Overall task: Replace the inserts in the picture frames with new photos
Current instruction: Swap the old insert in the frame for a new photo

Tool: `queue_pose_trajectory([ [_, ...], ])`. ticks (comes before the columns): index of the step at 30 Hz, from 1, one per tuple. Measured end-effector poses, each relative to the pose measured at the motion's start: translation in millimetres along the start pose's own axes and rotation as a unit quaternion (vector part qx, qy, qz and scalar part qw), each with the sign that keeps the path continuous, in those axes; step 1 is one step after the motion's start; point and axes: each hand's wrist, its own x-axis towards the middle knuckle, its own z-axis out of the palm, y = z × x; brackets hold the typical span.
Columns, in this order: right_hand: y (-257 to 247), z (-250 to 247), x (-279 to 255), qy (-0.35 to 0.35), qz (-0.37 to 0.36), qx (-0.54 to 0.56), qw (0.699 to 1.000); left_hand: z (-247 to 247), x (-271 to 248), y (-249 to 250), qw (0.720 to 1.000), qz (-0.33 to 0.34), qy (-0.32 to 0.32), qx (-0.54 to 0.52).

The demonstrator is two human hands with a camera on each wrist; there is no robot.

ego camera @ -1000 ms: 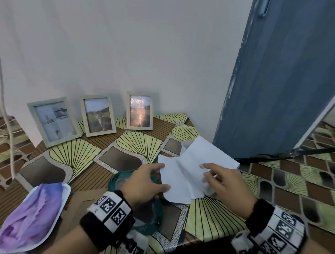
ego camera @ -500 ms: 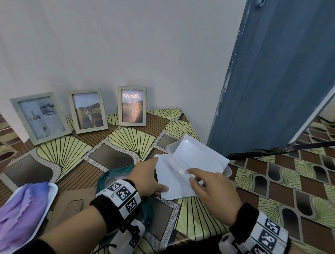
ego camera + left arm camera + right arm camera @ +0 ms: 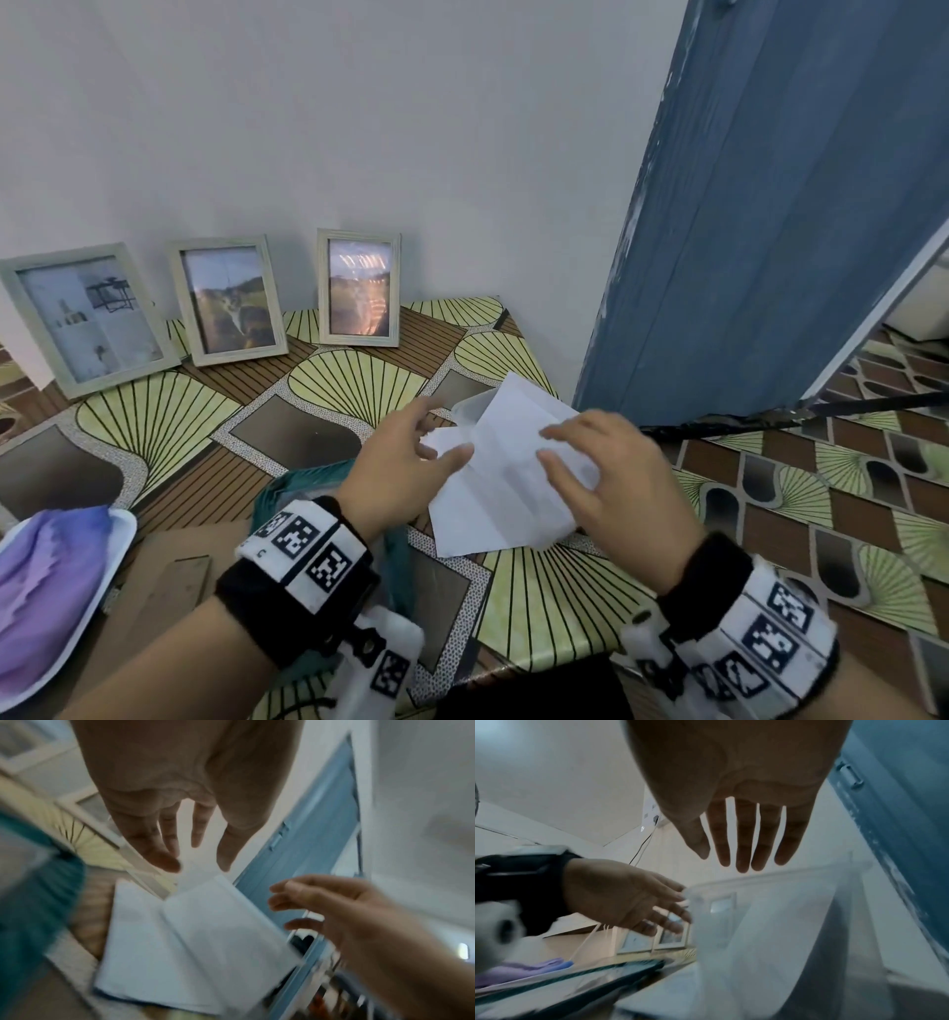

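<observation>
Three pale picture frames lean on the wall: left frame (image 3: 84, 318), middle frame (image 3: 228, 300), right frame (image 3: 358, 288). A few white sheets (image 3: 508, 483) lie overlapped, blank side up, on a clear plastic container (image 3: 464, 411) near the table's right edge. My left hand (image 3: 431, 437) hovers at their left edge, fingers straight and spread, thumb close to the paper. My right hand (image 3: 560, 452) is spread over their right part. In the left wrist view, the left hand (image 3: 185, 858) holds nothing above the sheets (image 3: 195, 933). The right hand (image 3: 739, 858) is also empty.
A purple picture on a white sheet (image 3: 46, 565) lies at the front left, beside a brown cardboard backing (image 3: 169, 570). A teal-rimmed piece (image 3: 318, 488) lies under my left wrist. A blue door (image 3: 770, 205) stands close on the right, past the table's edge.
Both hands have come off the white sheets and spread open; earlier the left hand gripped the sheets' edge and the right fingers pressed on them. The top sheet has shifted.
</observation>
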Motion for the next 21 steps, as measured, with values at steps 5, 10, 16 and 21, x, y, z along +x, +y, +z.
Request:
queue_pose_trajectory([
  [5, 28.9, -13.2, 30.1, -0.047, 0.071, -0.085, 0.993, 23.2, -2.3, 9.4, 0.984, -0.035, 0.002, -0.177],
  [10, 45.5, -1.3, 28.7, -0.067, 0.107, -0.030, 0.992, 39.6, -4.9, 5.9, 0.973, -0.043, -0.022, -0.225],
  [16, 51.8, 6.4, 23.8, 0.003, 0.107, 0.023, 0.994, 41.4, -5.4, -1.7, 0.966, -0.046, -0.026, -0.251],
  [21, 51.6, 3.6, 24.6, 0.012, 0.125, 0.040, 0.991, 42.3, -6.0, -6.9, 0.970, -0.050, -0.021, -0.238],
])
